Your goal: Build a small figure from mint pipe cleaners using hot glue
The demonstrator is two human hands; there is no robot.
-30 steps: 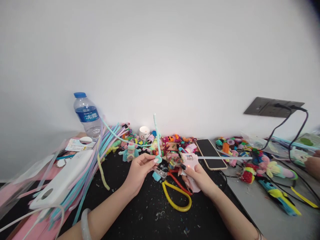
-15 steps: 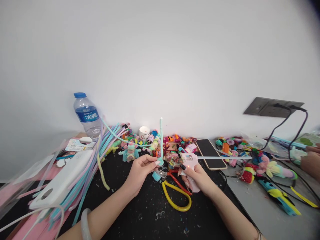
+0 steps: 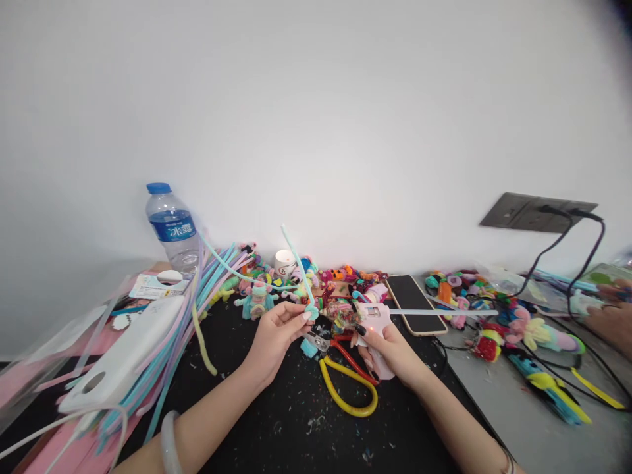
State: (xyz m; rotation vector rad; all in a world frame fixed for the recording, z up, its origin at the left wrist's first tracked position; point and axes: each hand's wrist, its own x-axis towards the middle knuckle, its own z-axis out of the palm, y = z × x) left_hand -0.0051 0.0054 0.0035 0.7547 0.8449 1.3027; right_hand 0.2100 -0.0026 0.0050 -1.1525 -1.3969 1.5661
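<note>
Between the thumb and fingers of my left hand [image 3: 282, 332] is a mint-green pipe cleaner [image 3: 302, 273], coiled at its lower end, its straight length leaning up and to the left. My right hand [image 3: 388, 349] grips a pale pink hot glue gun [image 3: 374, 322] with a small orange light lit. A long translucent glue stick [image 3: 444, 312] sticks out of its back to the right. The gun's nozzle points left toward the coil, a short way apart from it. Below both hands lie pliers [image 3: 353, 415] with one yellow and one red handle, beside a light-blue fuzzy piece [image 3: 309, 348].
Bundled pastel pipe cleaners [image 3: 170, 359], a white power bank [image 3: 123, 355] and a water bottle [image 3: 172, 227] stand left. Several fuzzy figures line the wall around a paper cup [image 3: 285, 262]. A phone [image 3: 417, 306] lies right of centre. Another person's hand [image 3: 612, 322] is at far right.
My left hand has turned the pipe cleaner, so its upright length now tilts left and the coil shows more. My right hand and the glue gun stay nearly still.
</note>
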